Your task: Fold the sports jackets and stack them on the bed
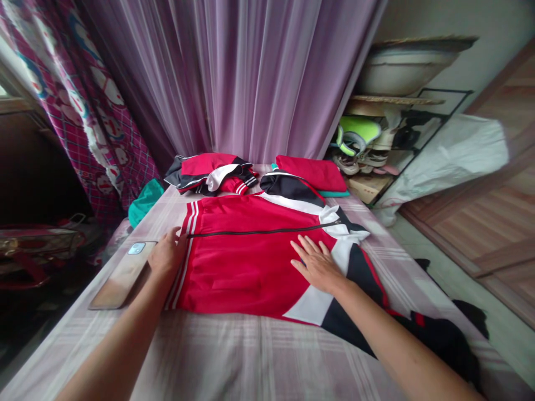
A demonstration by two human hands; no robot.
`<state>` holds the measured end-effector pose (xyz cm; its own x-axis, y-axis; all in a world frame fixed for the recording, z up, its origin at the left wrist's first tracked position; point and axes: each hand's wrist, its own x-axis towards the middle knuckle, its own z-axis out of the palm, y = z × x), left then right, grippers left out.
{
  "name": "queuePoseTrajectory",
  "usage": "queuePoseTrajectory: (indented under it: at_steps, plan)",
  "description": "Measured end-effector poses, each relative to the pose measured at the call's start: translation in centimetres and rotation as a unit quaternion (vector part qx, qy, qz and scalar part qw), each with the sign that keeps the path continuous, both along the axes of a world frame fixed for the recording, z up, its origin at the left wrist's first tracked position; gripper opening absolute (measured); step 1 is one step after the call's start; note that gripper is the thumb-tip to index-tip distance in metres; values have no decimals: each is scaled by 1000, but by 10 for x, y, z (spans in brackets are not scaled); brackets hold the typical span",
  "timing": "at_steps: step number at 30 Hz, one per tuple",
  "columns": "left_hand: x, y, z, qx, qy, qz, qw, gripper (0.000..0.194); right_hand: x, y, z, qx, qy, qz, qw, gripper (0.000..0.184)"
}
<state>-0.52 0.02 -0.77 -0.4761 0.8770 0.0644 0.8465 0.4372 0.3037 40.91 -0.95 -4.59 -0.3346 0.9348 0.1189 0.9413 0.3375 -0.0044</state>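
Observation:
A red track jacket point(246, 256) with white and black panels and a black zip lies spread flat on the bed point(234, 351). My left hand point(167, 253) rests on its striped hem at the left, fingers curled over the edge. My right hand point(317, 264) lies flat and open on the jacket's chest, fingers spread toward the zip. One black sleeve point(434, 334) trails off toward the bed's right edge.
A phone point(123, 275) lies on the bed just left of my left hand. Folded red and black garments point(211, 172) and a red folded piece point(311, 172) sit at the far end by purple curtains. A shoe rack point(368, 150) stands at right.

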Motion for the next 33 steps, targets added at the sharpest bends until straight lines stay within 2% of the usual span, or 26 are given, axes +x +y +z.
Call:
queuePoseTrajectory:
  at_steps: [3, 6, 9, 12, 14, 16, 18, 20, 25, 29, 33]
  plan:
    - [0, 1, 4, -12, 6, -3, 1000, 49, -5, -11, 0, -28, 0, -13, 1000, 59]
    - [-2, 0, 11, -29, 16, -17, 999, 51, -6, -17, 6, -5, 16, -29, 999, 60]
    - [6, -10, 14, 7, 48, -51, 998, 54, -6, -34, 9, -1, 48, 5, 999, 58]
    - [28, -31, 5, 83, 98, -175, 976, 53, -5, -58, 6, -24, 71, 75, 994, 55]
    - [45, -46, -8, 85, 105, -282, 950, 50, -4, -70, 4, -34, 71, 96, 992, 57]
    - [58, -58, -22, 64, 97, -342, 933, 50, -3, -76, 4, -42, 67, 99, 992, 59]
    - [64, -66, -32, 52, 93, -355, 929, 52, -2, -78, 7, -53, 62, 100, 992, 59]
    - [65, -68, -35, 51, 95, -347, 932, 56, -1, -79, 11, -63, 61, 100, 991, 59]
    - [65, -66, -24, 36, 93, -322, 941, 62, 4, -89, 13, -67, 66, 80, 992, 55]
    - [81, -72, -20, 38, 94, -300, 949, 59, 6, -93, 10, -56, 78, 71, 993, 53]
    - [99, -85, -31, 93, 91, -362, 923, 56, 5, -92, 9, -51, 91, 67, 992, 53]
